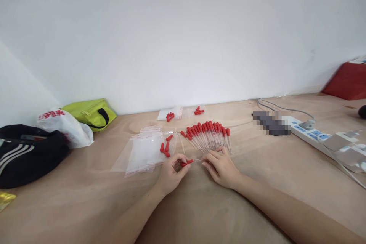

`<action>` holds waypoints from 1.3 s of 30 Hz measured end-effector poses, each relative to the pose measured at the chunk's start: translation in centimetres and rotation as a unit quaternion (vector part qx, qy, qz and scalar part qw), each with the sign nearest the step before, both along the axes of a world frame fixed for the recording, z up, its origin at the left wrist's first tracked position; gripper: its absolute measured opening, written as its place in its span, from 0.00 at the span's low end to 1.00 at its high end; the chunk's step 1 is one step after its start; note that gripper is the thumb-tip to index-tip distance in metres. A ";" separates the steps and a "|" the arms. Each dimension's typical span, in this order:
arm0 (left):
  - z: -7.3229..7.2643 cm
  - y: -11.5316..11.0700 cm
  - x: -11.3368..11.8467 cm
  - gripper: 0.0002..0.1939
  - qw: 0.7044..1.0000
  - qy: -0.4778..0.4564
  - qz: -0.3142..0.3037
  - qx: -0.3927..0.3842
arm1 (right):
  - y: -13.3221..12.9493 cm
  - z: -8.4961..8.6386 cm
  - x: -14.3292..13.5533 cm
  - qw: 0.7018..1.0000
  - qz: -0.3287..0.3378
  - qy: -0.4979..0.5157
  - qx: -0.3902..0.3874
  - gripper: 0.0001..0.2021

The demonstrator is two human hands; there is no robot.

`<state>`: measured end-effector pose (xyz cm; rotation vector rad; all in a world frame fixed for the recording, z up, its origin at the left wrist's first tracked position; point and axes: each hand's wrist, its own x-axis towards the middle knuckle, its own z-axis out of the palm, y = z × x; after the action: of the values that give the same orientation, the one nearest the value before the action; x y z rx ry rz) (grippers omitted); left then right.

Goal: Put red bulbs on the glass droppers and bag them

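Between finger and thumb of my left hand (171,171) is a red rubber dropper bulb (187,163), its open end facing right. My right hand (221,167) pinches a thin clear dropper tube (198,160), whose tip is close to the bulb; whether they touch I cannot tell. Just beyond my hands, several droppers (208,133) with red bulbs lie fanned out, bulbs toward the wall. A few loose red bulbs (166,147) rest on clear zip bags (144,150) left of them. Bare clear tubes (180,143) lie between the bags and the fan.
Small bags with red bulbs (170,116) lie near the wall. At left are a black striped bag (31,156), a white plastic bag (64,127) and a lime-green pouch (90,112). A power strip (311,134) with cables and a red bag (347,80) stand at right.
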<state>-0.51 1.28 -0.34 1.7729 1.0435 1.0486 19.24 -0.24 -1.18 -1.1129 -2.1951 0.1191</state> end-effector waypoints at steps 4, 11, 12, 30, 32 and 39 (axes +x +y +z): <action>-0.4 0.1 -0.1 0.08 1.000 -0.008 -0.016 -0.008 | 0.2 -0.1 -0.4 1.000 0.004 0.008 -0.004 0.07; -0.1 0.1 -0.3 0.08 0.995 0.076 -0.036 0.049 | 0.5 -0.3 -0.4 0.999 0.039 0.012 -0.016 0.07; 0.1 0.0 -0.3 0.10 0.991 0.108 -0.033 0.072 | 0.5 -0.3 -0.4 0.999 0.043 0.014 -0.017 0.08; 1.5 -0.4 0.0 0.10 0.975 0.179 -0.056 0.118 | 0.9 -0.2 -0.1 0.997 0.073 -0.004 -0.026 0.09; 1.6 -0.4 0.0 0.10 0.973 0.189 -0.068 0.115 | 1.0 -0.1 -0.1 0.996 0.080 -0.018 -0.025 0.10; 1.6 -0.5 0.1 0.10 0.967 0.206 -0.053 0.137 | 0.7 -0.4 -0.6 0.998 0.028 -0.055 0.022 0.10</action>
<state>-0.44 0.80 1.28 2.3151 1.0702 0.8035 18.64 0.48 -1.54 -1.0561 -2.3168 0.0334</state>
